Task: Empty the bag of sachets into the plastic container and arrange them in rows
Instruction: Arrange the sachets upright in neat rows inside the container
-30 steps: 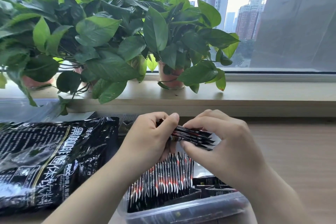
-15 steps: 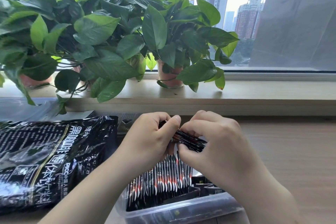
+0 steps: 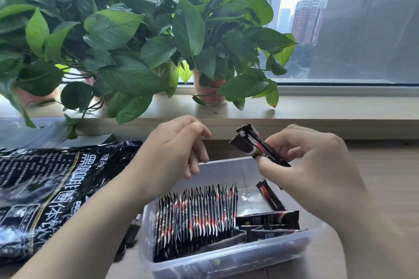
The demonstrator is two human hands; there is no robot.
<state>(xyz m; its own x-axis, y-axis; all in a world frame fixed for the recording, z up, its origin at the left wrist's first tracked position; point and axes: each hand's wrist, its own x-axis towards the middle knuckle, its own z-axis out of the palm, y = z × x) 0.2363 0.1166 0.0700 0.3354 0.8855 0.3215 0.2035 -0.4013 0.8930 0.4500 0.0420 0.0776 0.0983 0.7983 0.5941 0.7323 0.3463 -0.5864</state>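
A clear plastic container (image 3: 229,263) stands on the table in front of me. Inside it, a row of black sachets with red and white marks (image 3: 197,213) stands on edge at the left, and several loose sachets (image 3: 267,222) lie at its right. My right hand (image 3: 306,165) pinches a small bundle of sachets (image 3: 254,145) above the container's far right corner. My left hand (image 3: 172,152) hovers over the container's far left part, fingers loosely curled, holding nothing. The black printed bag (image 3: 45,192) lies flat to the left.
Potted green plants (image 3: 127,41) fill the window sill (image 3: 317,108) behind the table. A clear plastic sheet (image 3: 27,131) lies behind the bag. A small dark object (image 3: 133,231) sits between the bag and the container. Bare wooden table (image 3: 390,183) extends to the right.
My left hand has let go of the sachet bundle and drawn off to the left. My right hand now holds the bundle alone, tilted up to the left. The view has come closer.
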